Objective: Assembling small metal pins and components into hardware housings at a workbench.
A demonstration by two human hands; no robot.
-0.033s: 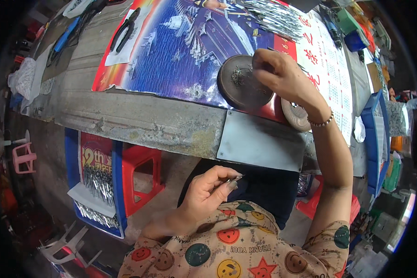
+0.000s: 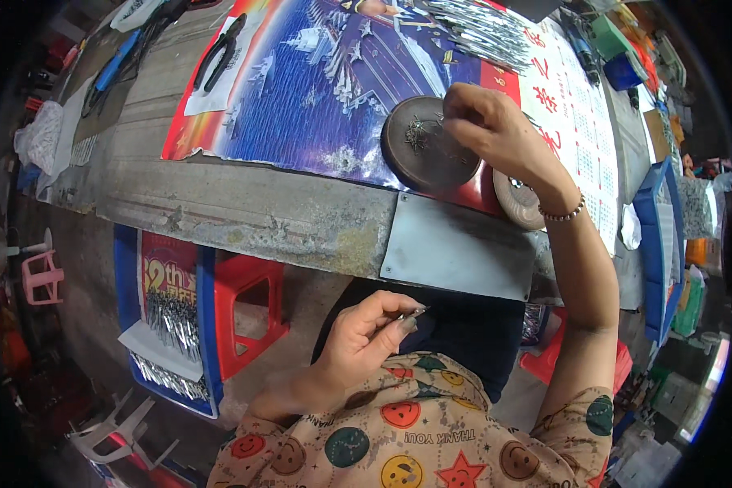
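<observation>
My left hand (image 2: pixel 362 337) is held low over my lap, below the bench edge, and pinches a small thin metal piece (image 2: pixel 416 312) between thumb and fingers. My right hand (image 2: pixel 496 134) reaches onto the bench, its fingertips pinched together on the right side of a dark round dish (image 2: pixel 419 159). A little heap of small metal pieces (image 2: pixel 421 130) lies in that dish, just left of my fingertips. A second, paler round dish (image 2: pixel 514 203) sits partly hidden under my right wrist, which wears a bead bracelet.
A colourful poster (image 2: pixel 317 89) covers the worn bench, and a grey metal plate (image 2: pixel 455 248) is fixed at its front edge. A pile of metal strips (image 2: pixel 480 28) lies at the back, black pliers (image 2: pixel 220 53) at back left. A blue crate (image 2: pixel 167 325) of metal parts and a red stool (image 2: pixel 248 305) stand lower left, a blue tray (image 2: pixel 655 244) at right.
</observation>
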